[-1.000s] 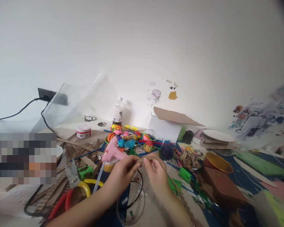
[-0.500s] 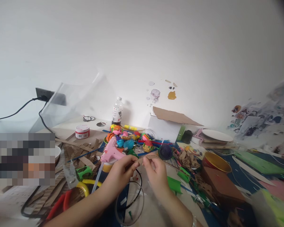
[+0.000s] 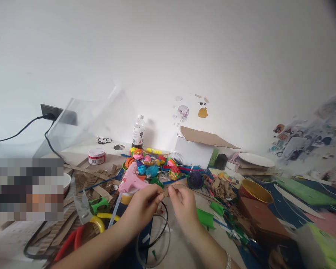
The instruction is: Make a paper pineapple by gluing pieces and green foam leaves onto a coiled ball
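A thin brown strip of corrugated cardboard is pinched between my two hands, above the middle of the table. My left hand closes its thumb and fingers on one end. The thumb and forefinger of my right hand press on the strip just beside it, and the rest trails off to the right behind that hand. A pink glue gun lies just beyond my left hand, its clear glue stick pointing toward me. Past my right hand sits a dark blue coiled paper disc.
Scissors with red and yellow handles lie at front left, near corrugated scraps. Colourful coiled pieces and a bottle stand at the back. On the right are a yellow-lined bowl and a brown box.
Both hands keep their pinch on the cardboard strip, with only a very slight shift of the fingers. The whole view has drifted a little.
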`<state>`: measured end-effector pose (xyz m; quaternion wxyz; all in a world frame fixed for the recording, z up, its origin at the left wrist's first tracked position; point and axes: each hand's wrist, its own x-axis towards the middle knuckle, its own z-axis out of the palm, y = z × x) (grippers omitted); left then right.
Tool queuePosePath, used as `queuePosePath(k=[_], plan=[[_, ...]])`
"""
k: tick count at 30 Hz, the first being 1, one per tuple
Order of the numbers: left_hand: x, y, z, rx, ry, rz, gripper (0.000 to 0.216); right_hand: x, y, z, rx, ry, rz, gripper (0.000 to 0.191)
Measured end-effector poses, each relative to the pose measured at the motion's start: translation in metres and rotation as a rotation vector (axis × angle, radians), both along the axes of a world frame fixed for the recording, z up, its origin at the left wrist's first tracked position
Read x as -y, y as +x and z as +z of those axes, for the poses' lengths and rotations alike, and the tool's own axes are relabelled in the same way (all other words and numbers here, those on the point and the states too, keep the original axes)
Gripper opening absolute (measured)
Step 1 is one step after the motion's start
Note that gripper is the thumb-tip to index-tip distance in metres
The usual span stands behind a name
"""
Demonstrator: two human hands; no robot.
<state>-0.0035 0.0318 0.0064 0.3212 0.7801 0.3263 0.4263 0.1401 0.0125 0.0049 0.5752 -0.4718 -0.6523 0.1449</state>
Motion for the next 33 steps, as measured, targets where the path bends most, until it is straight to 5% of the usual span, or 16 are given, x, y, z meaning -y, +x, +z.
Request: queuePosePath(k=[10, 24, 33], plan=[[0.006, 0.0, 0.006, 0.061, -0.058, -0.115, 0.02, 0.004, -0.002, 0.005, 0.037, 0.051, -0.016, 0.02], [0.005, -0.001, 0.005, 0.02, -0.015, -0.046, 0.025, 0.004, -0.002, 0.004, 0.15, 0.061, -0.03, 0.02], [-0.011, 0.005, -0.01, 0.18, -0.371, -0.108, 0.022, 0.001, -0.001, 0.003, 0.123, 0.017, -0.103, 0.023]])
